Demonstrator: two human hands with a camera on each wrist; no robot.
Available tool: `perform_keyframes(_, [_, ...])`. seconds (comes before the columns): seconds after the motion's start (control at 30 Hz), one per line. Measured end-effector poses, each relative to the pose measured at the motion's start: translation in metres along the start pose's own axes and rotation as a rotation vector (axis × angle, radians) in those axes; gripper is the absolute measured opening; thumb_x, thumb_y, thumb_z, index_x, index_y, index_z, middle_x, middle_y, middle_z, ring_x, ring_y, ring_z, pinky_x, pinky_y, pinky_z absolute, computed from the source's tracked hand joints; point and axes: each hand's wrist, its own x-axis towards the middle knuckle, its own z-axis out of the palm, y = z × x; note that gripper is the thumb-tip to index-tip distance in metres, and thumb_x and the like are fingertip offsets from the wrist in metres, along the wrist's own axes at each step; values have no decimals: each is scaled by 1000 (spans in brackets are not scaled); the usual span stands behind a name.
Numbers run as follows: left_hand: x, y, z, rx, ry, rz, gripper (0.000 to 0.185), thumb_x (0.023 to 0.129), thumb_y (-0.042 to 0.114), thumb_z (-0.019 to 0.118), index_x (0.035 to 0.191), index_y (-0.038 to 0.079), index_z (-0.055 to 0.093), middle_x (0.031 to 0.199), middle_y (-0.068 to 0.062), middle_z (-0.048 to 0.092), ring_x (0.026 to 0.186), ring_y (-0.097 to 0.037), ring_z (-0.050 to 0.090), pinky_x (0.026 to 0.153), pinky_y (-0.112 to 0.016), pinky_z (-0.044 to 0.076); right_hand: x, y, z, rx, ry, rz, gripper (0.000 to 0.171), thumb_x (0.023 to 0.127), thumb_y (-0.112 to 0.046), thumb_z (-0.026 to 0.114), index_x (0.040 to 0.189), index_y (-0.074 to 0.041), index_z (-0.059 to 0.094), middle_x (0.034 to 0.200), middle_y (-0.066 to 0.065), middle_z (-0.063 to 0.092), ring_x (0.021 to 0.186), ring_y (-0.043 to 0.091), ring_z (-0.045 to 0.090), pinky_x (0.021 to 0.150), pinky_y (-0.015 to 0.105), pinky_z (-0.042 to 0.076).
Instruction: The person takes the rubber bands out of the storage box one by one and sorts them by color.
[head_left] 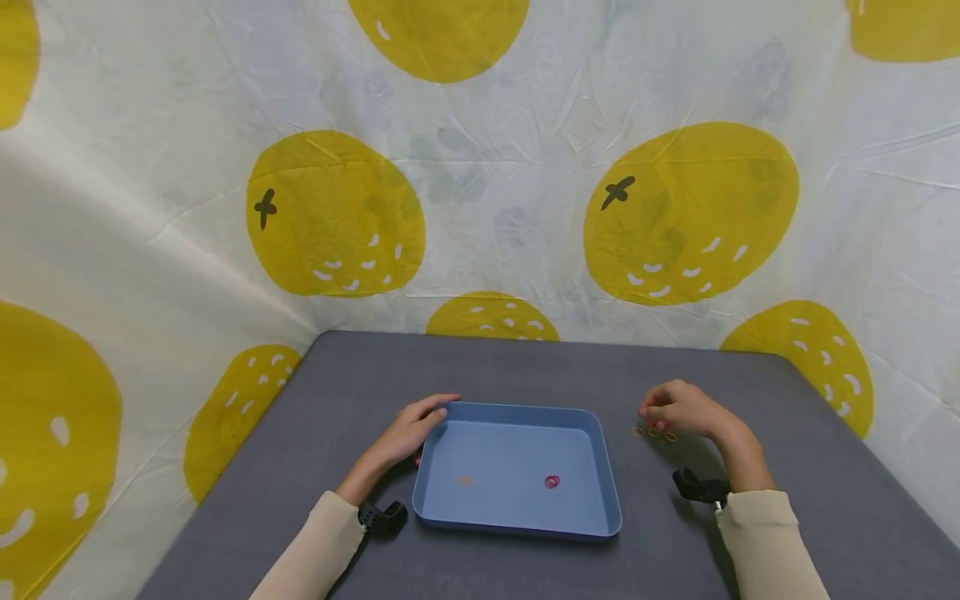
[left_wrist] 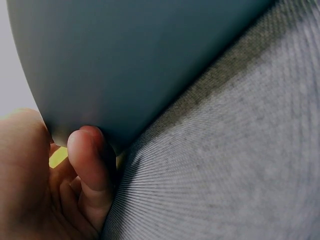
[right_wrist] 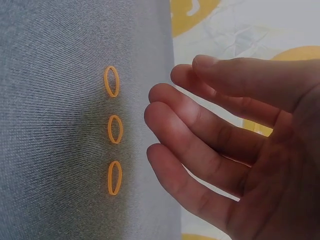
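I note left hand [head_left: 407, 433] gripping tray [head_left: 510, 462] by its far-left corner, presumably steadying it; right hand [head_left: 688, 410], fingers loosely parted, hovers near orange bands [right_wrist: 109, 129] beyond its right edge.

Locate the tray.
Head view, lower middle: the tray sits on the table, left hand holding its far-left corner, right hand apart from its right side.

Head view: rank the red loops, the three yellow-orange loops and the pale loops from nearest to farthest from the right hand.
1. Three yellow-orange loops: on the table, by the right hand.
2. Red loops: in the right half of the blue tray.
3. Pale loops: in its left half.
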Motion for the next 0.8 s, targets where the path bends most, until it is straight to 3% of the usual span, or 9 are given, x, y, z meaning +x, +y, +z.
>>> perform_keyframes(0.43, [0, -1, 1, 6, 12, 2, 40, 112, 32, 45, 151, 30, 53, 115, -14, 72, 37, -17, 47, 40, -37, 50, 2, 0, 3, 4, -15, 27, 19, 101, -11, 62, 103, 6, 72, 83, 12, 70, 73, 20, 62, 61, 37, 55])
perform_keyframes(0.8, [1, 0, 1, 18, 18, 0, 40, 112, 32, 45, 151, 29, 54, 119, -14, 72, 36, -16, 47, 39, -38, 51, 4, 0, 3, -4, -20, -18, 21, 102, -11, 61, 100, 7, 72, 79, 10, 69, 69, 20, 61, 57, 36, 53])
